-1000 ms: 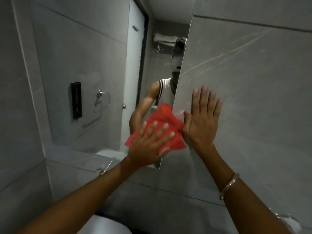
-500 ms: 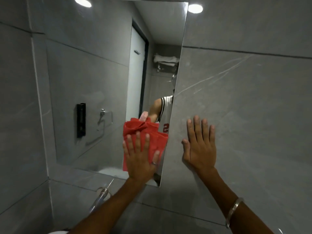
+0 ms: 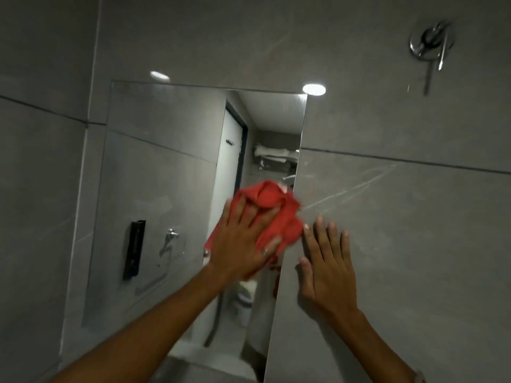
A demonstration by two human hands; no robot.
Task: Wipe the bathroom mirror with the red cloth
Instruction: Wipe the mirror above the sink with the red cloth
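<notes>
1. Against the right-hand part of the frameless rectangular wall mirror (image 3: 166, 194), the left hand (image 3: 237, 244) presses a crumpled red cloth (image 3: 276, 217) flat to the glass, close to the mirror's right edge.
2. Its fingers (image 3: 244, 210) are spread wide and laid nearly straight over the cloth; it is pinning the fabric with the palm and not pinching it, and the hand looks blurred.
3. Just beside that edge, the right hand (image 3: 326, 269) lies flat on the grey stone-look wall tile (image 3: 401, 230), fingers extended and slightly parted, holding nothing; it looks like a brace.
4. Judging by its bunched folds, the cloth is soft, light and limp, so it will likely slide and ruck up under the palm unless pressure stays even. Gathering the loose upper folds beneath the fingertips would probably give a surer hold.
5. Glass this thin-edged is probably fragile at the border, so moderate, broad pressure seems wiser than hard pushing near the rim.
6. A chrome wall valve (image 3: 430, 42) sits high on the tile, well apart from both hands.
</notes>
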